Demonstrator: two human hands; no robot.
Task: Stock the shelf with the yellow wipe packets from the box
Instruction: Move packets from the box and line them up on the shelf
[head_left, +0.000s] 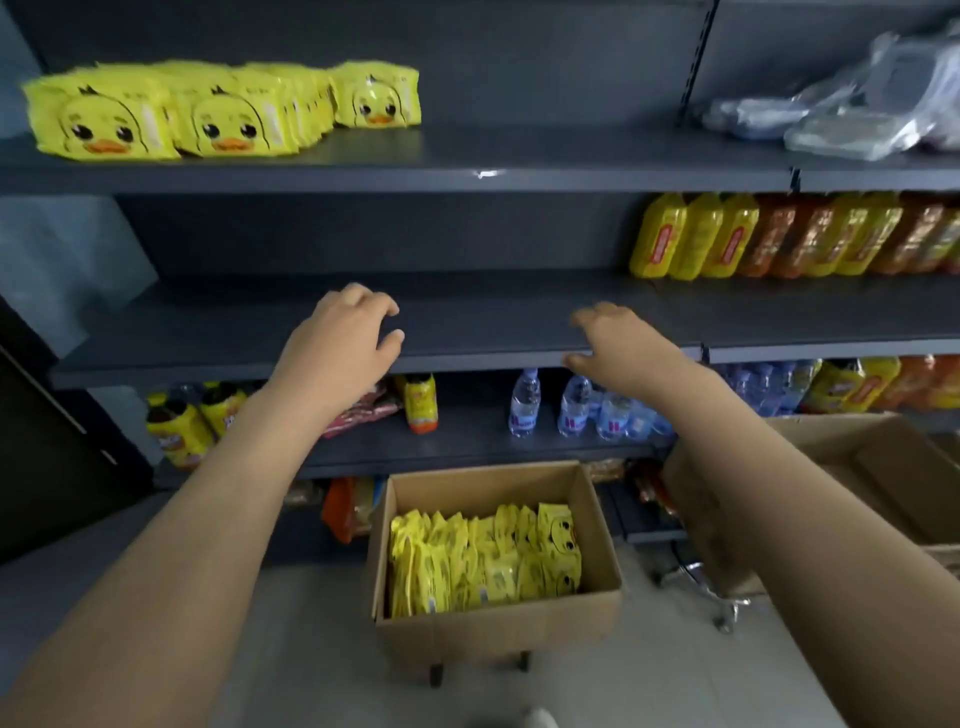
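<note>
Head view: my left hand (340, 338) and right hand (621, 348) hover empty, fingers (387, 312) relaxed, over the middle shelf (467, 322). Some packets (208, 111) stand on the top shelf (519, 150); many more fill the box (493, 631), unshelved.

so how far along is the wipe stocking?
Done: rows of yellow wipe packets stand at the left end of the top shelf. In hand: nothing; left hand and right hand hover empty by the middle shelf. Left: the box holds many unshelved packets.
</note>
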